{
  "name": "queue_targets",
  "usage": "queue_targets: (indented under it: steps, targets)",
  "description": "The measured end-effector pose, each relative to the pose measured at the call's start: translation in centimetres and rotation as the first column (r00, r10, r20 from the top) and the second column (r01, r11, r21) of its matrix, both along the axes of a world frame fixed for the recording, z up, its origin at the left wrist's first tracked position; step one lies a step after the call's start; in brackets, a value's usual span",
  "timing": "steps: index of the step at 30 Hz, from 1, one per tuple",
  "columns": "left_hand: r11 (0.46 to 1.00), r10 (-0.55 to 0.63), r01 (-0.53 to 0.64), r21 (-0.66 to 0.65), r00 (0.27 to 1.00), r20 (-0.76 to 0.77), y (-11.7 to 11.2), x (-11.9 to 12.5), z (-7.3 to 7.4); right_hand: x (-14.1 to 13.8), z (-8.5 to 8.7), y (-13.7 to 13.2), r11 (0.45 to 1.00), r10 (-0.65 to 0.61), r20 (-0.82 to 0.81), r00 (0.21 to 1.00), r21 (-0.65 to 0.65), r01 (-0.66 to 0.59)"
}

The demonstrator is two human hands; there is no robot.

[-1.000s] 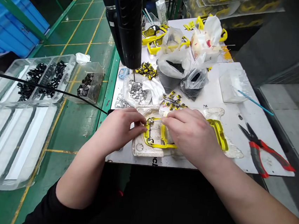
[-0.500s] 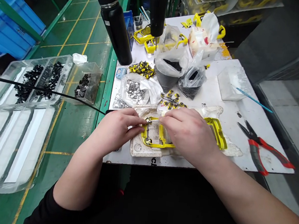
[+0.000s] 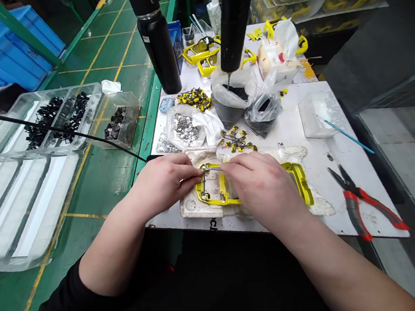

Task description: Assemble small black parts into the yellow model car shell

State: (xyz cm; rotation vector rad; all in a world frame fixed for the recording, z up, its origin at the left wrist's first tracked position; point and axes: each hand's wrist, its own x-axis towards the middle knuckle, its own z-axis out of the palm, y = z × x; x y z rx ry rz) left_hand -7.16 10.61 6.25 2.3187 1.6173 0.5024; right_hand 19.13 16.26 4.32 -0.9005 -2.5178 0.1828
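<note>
A yellow plastic frame (image 3: 232, 202) lies in a worn white fixture (image 3: 202, 212), with small dark fittings and a thin dark rod along its left end. My left hand (image 3: 166, 181) is closed, thumb and forefinger pinched together at the frame's upper left corner; what lies between the fingertips is too small to make out. In my right hand (image 3: 263, 185) the fingers are closed around a thin grey metal tool (image 3: 215, 169), whose tip points left at the same corner. The hand covers the rest of the tool and part of the frame.
Red-handled pliers (image 3: 364, 202) lie at right. A black electric screwdriver (image 3: 234, 26) hangs above bags of black parts (image 3: 235, 97). Yellow-black clips (image 3: 239, 140), a bag of metal pieces (image 3: 186, 129) and a black flask (image 3: 159, 48) stand nearby. Left is a compartment tray (image 3: 46, 154).
Both hands stay at the frame's upper left corner, and my left fingers have drawn closer together. The hanging screwdriver has swung right and lower in view, and a white bottle shows behind it.
</note>
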Motion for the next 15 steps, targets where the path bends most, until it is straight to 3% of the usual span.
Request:
queue_targets:
  steps: [9, 15]
  targets:
    - [1.000, 0.006, -0.004, 0.028, 0.997, -0.082, -0.1, 0.4, 0.0, 2.0, 0.6, 0.0, 0.998, -0.057, -0.038, 0.998, 0.010, 0.057]
    - [1.000, 0.025, -0.024, 0.019, 0.997, -0.070, -0.2, 0.7, 0.2, 7.4, 1.8, -0.6, 0.979, -0.178, -0.160, 0.971, 0.071, 0.191]
